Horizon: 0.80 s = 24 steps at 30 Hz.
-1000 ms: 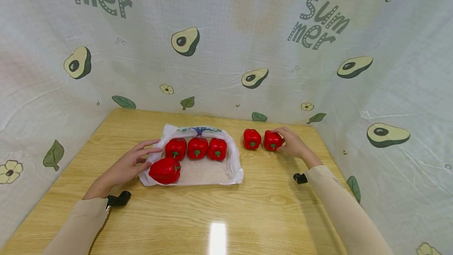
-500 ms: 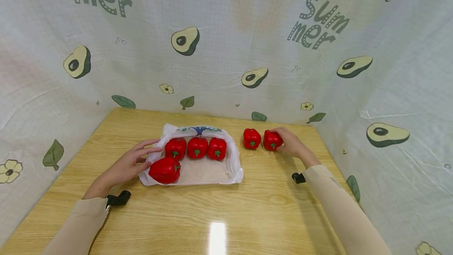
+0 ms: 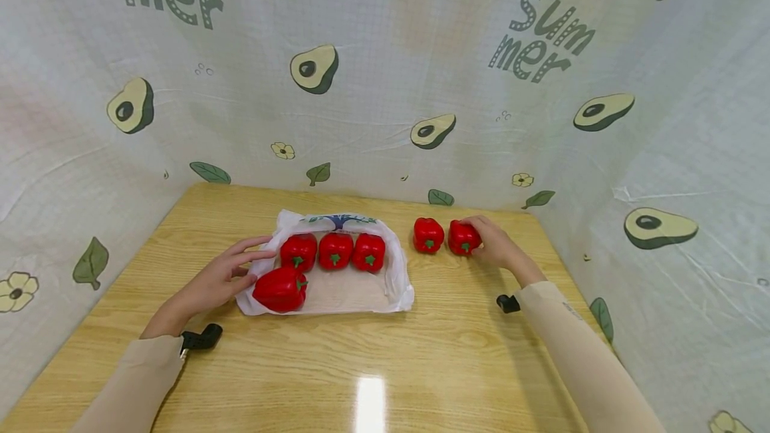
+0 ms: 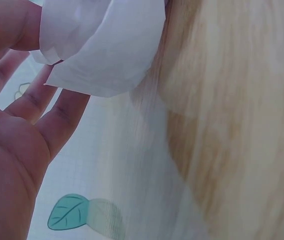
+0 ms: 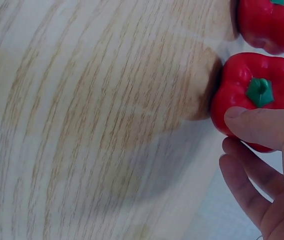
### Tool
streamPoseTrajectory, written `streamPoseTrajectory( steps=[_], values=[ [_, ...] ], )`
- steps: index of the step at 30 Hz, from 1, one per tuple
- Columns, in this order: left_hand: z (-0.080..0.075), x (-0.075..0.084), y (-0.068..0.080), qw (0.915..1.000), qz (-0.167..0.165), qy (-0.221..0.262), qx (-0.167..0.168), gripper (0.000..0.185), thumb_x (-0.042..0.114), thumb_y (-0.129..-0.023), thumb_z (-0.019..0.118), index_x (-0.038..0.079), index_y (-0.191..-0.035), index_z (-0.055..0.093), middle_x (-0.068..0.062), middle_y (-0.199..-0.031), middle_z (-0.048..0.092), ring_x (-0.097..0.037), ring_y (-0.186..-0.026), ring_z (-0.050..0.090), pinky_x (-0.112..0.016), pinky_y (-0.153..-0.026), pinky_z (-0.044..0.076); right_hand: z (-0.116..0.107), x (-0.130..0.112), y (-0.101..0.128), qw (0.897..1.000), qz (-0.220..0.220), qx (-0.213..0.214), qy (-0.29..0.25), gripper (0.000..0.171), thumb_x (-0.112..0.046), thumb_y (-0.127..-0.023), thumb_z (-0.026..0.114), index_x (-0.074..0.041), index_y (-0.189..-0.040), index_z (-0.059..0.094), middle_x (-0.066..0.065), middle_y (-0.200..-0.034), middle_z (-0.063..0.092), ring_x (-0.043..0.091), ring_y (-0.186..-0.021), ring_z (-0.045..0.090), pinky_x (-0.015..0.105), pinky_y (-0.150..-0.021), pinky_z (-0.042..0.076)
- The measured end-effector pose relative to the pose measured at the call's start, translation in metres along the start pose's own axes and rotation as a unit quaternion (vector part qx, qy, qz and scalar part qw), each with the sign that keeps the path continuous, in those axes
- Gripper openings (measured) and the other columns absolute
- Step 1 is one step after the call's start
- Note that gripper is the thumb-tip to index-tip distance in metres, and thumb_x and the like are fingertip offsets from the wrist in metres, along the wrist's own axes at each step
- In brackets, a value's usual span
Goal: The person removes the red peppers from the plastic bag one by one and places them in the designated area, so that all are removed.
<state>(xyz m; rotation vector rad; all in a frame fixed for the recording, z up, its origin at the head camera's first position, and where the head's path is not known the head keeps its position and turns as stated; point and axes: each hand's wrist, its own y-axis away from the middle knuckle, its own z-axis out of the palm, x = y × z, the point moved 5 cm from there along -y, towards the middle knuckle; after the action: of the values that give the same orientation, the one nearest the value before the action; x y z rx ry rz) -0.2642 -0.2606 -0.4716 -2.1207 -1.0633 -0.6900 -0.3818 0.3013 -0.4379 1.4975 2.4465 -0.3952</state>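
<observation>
Your right hand (image 3: 496, 246) grips the red bell pepper (image 3: 464, 238) lying on the wooden table (image 3: 421, 353) to the right of the white bag (image 3: 397, 272); the thumb curls over its front and the other fingers wrap its far side. A second loose pepper (image 3: 428, 235) sits just beside it, between it and the bag. Your left hand (image 3: 222, 276) rests at the bag's left edge, fingers straight and slightly spread, touching the plastic. Inside the bag, three peppers (image 3: 335, 251) stand in a row along its far side, and a larger pepper (image 3: 280, 289) lies on its side in the near left corner, just beside your left fingers.
</observation>
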Motion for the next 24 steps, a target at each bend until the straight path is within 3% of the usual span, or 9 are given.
streamPoseTrajectory(
  steps=[13, 24],
  values=[
    [-0.0002, -0.0006, -0.0001, 1.0, 0.004, 0.0, 0.0, 0.05, -0.006, -0.097, 0.069, 0.01, -0.145, 0.065, -0.013, -0.164, 0.041, -0.006, -0.136, 0.04, -0.023, -0.085, 0.058, 0.0013, -0.0011, 0.0035, 1.0, -0.009, 0.007, 0.011, 0.07, 0.015, -0.086, 0.076, -0.001, -0.149, 0.05, 0.022, -0.151, 0.051, 0.046, -0.137, 0.053, 0.064, -0.114, 0.042],
    [0.0, -0.0029, 0.0004, 0.9997, -0.001, 0.023, -0.003, 0.052, -0.006, -0.098, 0.069, 0.011, -0.146, 0.063, -0.013, -0.166, 0.038, 0.001, -0.128, 0.045, -0.023, -0.086, 0.059, 0.0021, -0.0018, 0.0056, 1.0, -0.01, 0.014, 0.016, 0.074, 0.013, -0.087, 0.076, -0.003, -0.154, 0.048, 0.023, -0.153, 0.049, 0.047, -0.137, 0.053, 0.065, -0.113, 0.043]
  ],
)
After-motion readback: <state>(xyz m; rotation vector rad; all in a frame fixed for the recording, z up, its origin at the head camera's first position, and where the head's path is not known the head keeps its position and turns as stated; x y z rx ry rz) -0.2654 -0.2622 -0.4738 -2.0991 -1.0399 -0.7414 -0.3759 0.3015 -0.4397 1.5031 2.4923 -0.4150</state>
